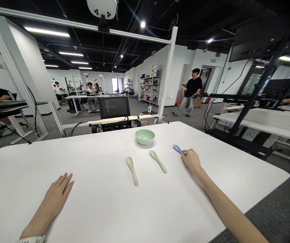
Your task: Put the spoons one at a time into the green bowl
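Observation:
My right hand (192,160) grips the handle of a blue spoon (177,149) at the right of the table; its bowl end points away to the left, and most of the handle is hidden by my fingers. Flat on the tabletop at the left rests my left hand (58,191), fingers stretched out, holding nothing. Between the hands lie a green spoon (158,162) and, left of it, a beige spoon (132,171), both with their bowls facing away from me. Behind them stands a light green bowl (145,137), upright.
The white table (94,202) has rounded corners. A metal frame (168,67) rises behind its far edge, where a black office chair (114,109) stands. A person (193,89) is in the room at the right, others sit at desks on the left. A black stand (251,94) is beyond the right edge.

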{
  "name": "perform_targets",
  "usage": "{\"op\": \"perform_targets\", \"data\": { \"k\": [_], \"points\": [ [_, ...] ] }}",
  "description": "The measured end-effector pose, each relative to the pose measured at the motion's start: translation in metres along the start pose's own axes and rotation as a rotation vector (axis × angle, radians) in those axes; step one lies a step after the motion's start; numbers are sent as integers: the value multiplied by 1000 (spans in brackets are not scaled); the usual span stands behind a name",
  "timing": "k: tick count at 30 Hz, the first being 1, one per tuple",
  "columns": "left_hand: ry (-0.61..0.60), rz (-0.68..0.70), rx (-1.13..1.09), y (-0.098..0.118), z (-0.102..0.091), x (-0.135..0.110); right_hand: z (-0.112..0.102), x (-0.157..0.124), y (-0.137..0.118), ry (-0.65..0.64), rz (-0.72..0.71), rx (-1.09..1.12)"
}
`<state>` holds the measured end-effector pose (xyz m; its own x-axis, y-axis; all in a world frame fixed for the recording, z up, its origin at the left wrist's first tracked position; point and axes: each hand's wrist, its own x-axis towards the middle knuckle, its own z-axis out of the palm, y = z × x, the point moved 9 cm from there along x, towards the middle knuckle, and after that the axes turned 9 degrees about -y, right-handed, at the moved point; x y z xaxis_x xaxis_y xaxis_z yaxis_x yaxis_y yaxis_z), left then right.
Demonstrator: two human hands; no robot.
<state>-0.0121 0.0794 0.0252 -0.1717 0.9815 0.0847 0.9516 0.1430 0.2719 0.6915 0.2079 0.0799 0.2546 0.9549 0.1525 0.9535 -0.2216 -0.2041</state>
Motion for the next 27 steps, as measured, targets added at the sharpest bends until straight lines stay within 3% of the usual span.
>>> {"op": "perform_targets", "data": {
  "k": [11, 27],
  "points": [
    [47, 9, 5, -1, -3, 0, 3, 2, 3, 4, -7, -2],
    [3, 12, 21, 5, -5, 0, 2, 3, 3, 1, -4, -11]
  ]
}}
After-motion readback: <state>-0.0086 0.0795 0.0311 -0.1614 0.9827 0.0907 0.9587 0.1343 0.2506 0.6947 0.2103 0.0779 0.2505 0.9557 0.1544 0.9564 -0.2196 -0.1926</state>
